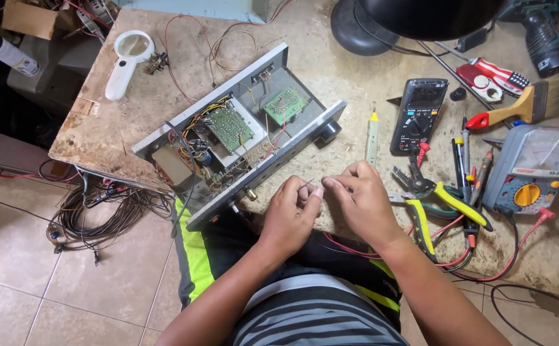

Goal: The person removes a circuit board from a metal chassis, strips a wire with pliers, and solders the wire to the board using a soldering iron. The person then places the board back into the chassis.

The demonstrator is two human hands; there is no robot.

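Note:
Both my hands meet near the front edge of the worn workbench. My left hand and my right hand pinch a thin wire between their fingertips, thumbs almost touching. Just left of my hands lies an opened grey metal chassis, set diagonally, with green circuit boards, a transformer and bundled wires inside. A black knob sticks out of its front panel.
Right of my hands lie yellow-handled pliers, a black digital multimeter, a grey analogue meter, screwdrivers, a brush and red leads. A white magnifier sits far left. A black lamp hangs above. Cable coils lie on the tiled floor.

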